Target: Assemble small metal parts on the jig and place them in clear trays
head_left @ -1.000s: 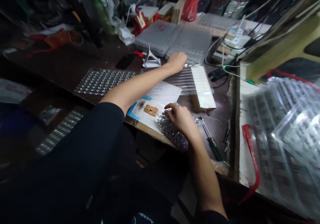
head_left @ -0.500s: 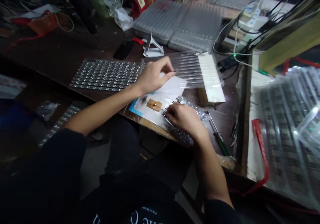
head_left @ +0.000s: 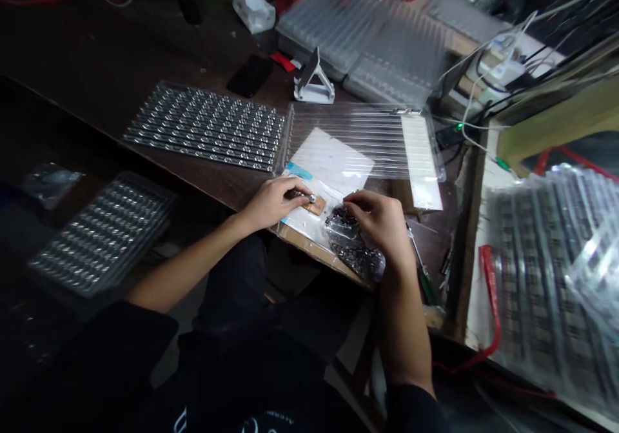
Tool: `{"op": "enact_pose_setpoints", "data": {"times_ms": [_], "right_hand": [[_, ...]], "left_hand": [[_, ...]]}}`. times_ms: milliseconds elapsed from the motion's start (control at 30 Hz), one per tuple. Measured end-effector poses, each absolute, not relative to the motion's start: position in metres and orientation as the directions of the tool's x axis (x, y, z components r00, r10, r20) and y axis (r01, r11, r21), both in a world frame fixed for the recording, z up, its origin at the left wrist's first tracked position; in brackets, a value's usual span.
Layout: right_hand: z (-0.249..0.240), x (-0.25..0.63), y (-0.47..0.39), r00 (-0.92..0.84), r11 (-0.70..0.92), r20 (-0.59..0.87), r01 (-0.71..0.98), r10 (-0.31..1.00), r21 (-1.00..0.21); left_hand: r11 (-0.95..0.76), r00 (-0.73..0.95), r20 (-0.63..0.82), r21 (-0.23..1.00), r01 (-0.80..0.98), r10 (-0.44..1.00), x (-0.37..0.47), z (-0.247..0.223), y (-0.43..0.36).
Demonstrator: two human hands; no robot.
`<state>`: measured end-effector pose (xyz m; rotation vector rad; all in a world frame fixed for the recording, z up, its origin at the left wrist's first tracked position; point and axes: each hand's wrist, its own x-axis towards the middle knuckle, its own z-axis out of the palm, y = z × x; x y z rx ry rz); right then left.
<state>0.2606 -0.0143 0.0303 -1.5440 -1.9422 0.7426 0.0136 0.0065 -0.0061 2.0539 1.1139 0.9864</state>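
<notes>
One metal part (head_left: 312, 199) juts from pinched left fingers (head_left: 296, 184) — right fingers (head_left: 356, 196): opening and hold unclear.

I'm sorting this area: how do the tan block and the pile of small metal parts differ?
The tan block looks like one flat piece; the pile of small metal parts is many pieces. The dark, glinting pile spreads wider than the paler block. The left hand is at the block; the right hand is over the pile. Both lie near the desk's near edge.
</notes>
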Motion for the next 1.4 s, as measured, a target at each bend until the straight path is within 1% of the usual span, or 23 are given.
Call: {"op": "enact_pose_setpoints", "data": {"times_ms": [100,167,233,300,367,433,533,633,767,800,867,967,1033,1167,1233,1267,1400], "right_hand": [[0.03,0.256,-0.012,-0.208,0.231,0.121,0.653,0.97,-0.722],[0.035,0.251,-0.01,-0.249,0.258,0.118,0.659,0.961,-0.707],[0.042,0.244,-0.005,-0.312,0.293,0.092,0.691,0.945,-0.661],[0.047,0.237,0.0,-0.364,0.331,0.066,0.737,0.929,-0.589],[0.047,0.23,0.006,-0.381,0.352,0.059,0.771,0.923,-0.531],[0.041,0.224,0.009,-0.375,0.347,0.053,0.785,0.926,-0.513],[0.029,0.219,0.01,-0.363,0.326,0.036,0.784,0.931,-0.528],[0.024,0.218,0.007,-0.341,0.319,0.06,0.78,0.938,-0.538],[0.022,0.216,0.005,-0.355,0.337,0.087,0.74,0.931,-0.583],[0.021,0.216,0.004,-0.383,0.358,0.091,0.717,0.919,-0.598],[0.019,0.214,0.003,-0.444,0.412,0.101,0.691,0.89,-0.593],[0.015,0.212,0.001,-0.503,0.473,0.086,0.721,0.86,-0.506],[0.014,0.212,0.001,-0.521,0.482,0.059,0.733,0.852,-0.48],[0.017,0.215,0.002,-0.525,0.472,0.08,0.675,0.847,-0.567],[0.018,0.214,0.003,-0.537,0.475,0.075,0.663,0.84,-0.578],[0.02,0.213,0.002,-0.547,0.483,0.06,0.675,0.835,-0.558],[0.025,0.207,-0.001,-0.571,0.524,0.006,0.749,0.821,-0.404]], "left_hand": [[-0.5,0.389,0.342,0.742,0.447,0.855,0.013,-0.01,0.006],[-0.529,0.409,0.356,0.705,0.472,0.84,0.014,-0.012,0.005],[-0.561,0.423,0.381,0.668,0.489,0.822,0.015,-0.013,0.004],[-0.581,0.429,0.399,0.641,0.501,0.81,0.015,-0.013,0.003],[-0.568,0.42,0.388,0.637,0.522,0.821,0.016,-0.012,0.003],[-0.534,0.408,0.354,0.657,0.532,0.842,0.017,-0.011,0.004],[-0.51,0.42,0.315,0.687,0.517,0.851,0.018,-0.01,0.006],[-0.514,0.419,0.323,0.69,0.51,0.849,0.018,-0.01,0.006],[-0.467,0.276,0.377,0.721,0.512,0.884,0.015,-0.008,0.002],[-0.451,0.249,0.376,0.718,0.53,0.892,0.013,-0.008,0.0],[-0.432,0.26,0.347,0.676,0.597,0.901,0.01,-0.007,-0.004],[-0.446,0.34,0.289,0.575,0.686,0.895,0.006,-0.006,-0.008],[-0.459,0.362,0.282,0.542,0.703,0.888,0.005,-0.006,-0.008],[-0.429,0.323,0.284,0.564,0.706,0.903,0.006,-0.008,-0.005],[-0.416,0.302,0.287,0.581,0.699,0.909,0.006,-0.01,-0.003],[-0.411,0.293,0.29,0.587,0.697,0.911,0.006,-0.011,-0.003],[-0.378,0.251,0.286,0.617,0.69,0.925,0.004,-0.012,-0.002]]}}
